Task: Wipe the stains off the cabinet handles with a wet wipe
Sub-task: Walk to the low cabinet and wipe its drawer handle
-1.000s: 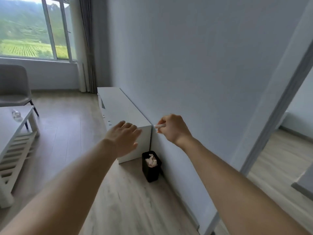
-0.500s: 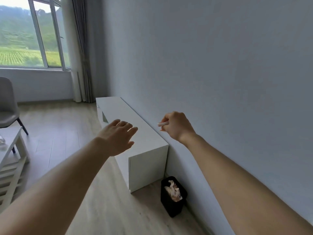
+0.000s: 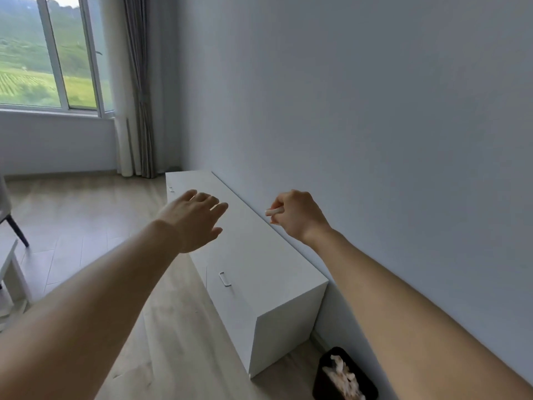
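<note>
Both hands hover above a long white cabinet (image 3: 259, 255) set against the wall. The left hand (image 3: 196, 220) is spread, fingers relaxed, holding nothing. The right hand (image 3: 297, 216) is curled round a small folded wet wipe (image 3: 272, 212) — a white end pokes out. A cabinet handle (image 3: 225, 279) shows on the front below — untouched. A black bin (image 3: 343, 376) stands beside the cabinet's near end.

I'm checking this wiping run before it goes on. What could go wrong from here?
1. The right hand pinches the folded wet wipe only at its fingertips, so it might slip once pressed against a handle.
2. The near handle is small and low on the cabinet front, so the wipe may miss part of it.
3. The black bin sits by the cabinet's end and could get kicked.
</note>
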